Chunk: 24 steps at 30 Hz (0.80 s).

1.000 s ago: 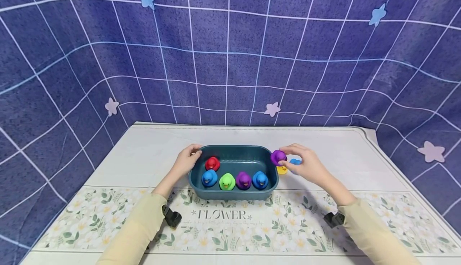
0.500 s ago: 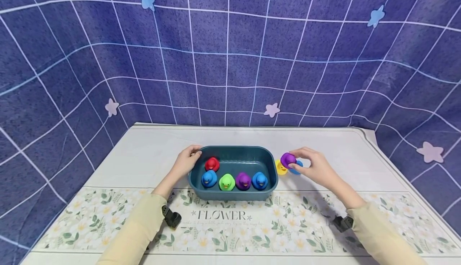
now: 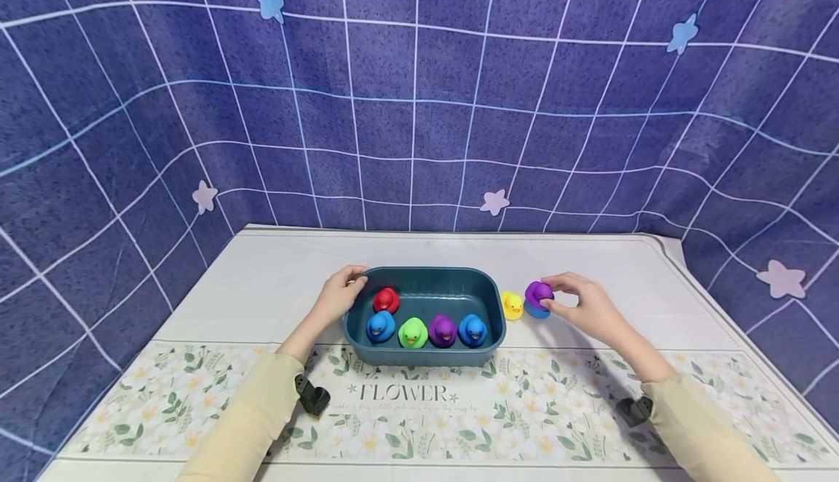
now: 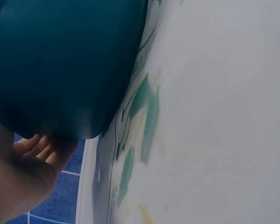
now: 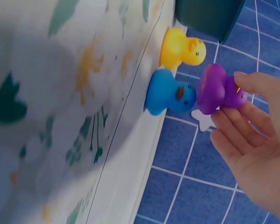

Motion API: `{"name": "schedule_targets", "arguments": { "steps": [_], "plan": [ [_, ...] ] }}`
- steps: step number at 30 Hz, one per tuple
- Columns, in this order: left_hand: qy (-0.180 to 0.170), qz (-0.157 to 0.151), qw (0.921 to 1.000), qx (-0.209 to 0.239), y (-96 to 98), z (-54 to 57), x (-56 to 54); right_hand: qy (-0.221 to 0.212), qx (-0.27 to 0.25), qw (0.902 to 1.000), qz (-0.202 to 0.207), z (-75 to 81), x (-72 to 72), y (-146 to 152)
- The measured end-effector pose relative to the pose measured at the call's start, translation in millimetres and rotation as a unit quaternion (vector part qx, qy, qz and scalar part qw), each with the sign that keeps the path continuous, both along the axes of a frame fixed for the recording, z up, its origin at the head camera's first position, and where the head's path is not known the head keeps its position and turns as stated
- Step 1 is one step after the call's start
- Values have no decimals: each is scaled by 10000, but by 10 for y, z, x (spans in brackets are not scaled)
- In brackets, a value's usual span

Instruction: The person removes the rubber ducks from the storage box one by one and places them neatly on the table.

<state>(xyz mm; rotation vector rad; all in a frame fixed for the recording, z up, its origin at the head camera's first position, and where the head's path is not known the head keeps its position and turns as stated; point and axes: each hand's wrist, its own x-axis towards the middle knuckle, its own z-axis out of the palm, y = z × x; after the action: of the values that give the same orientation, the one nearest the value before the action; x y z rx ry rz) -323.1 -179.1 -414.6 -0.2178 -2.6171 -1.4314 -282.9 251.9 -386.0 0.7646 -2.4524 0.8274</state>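
My right hand [image 3: 586, 307] pinches a purple rubber duck [image 3: 537, 292] between thumb and fingertips. In the head view the duck overlaps a blue rubber duck [image 3: 537, 312] on the table. The right wrist view shows the purple duck [image 5: 214, 89] close over the blue duck's head [image 5: 184, 97]; contact is hard to tell. Just left of these, a yellow rubber duck [image 3: 513, 306] stands by the bin. My left hand [image 3: 338, 295] grips the left end of the dark teal bin [image 3: 424, 357]. In the left wrist view its curled fingers [image 4: 42, 148] lie against the bin's end.
Inside the bin sit a red duck [image 3: 386, 300], a blue duck [image 3: 381, 327], a green duck [image 3: 413, 333], a purple duck [image 3: 442, 330] and another blue duck [image 3: 473, 330]. A floral runner [image 3: 249, 409] crosses the white table [image 3: 295, 245]. A blue cloth [image 3: 419, 89] hangs behind.
My right hand has carried the purple duck rightward, from beside the bin's right rim past the yellow duck, and lowered it over the blue one. The left hand and bin stay in place.
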Motion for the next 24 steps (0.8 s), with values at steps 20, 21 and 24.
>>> {"name": "schedule_targets", "arguments": {
  "steps": [20, 21, 24],
  "plan": [
    [-26, 34, 10000, -30, -4, -2, -4, -63, -56, 9993, -373, -31, -21, 243],
    [-31, 33, 10000, -30, -4, -3, -4, -59, -61, 9992, -400, -37, -20, 255],
    [-41, 23, 10000, -26, -4, -2, -4, -54, -69, 9988, -483, -54, -15, 290]
  ]
}}
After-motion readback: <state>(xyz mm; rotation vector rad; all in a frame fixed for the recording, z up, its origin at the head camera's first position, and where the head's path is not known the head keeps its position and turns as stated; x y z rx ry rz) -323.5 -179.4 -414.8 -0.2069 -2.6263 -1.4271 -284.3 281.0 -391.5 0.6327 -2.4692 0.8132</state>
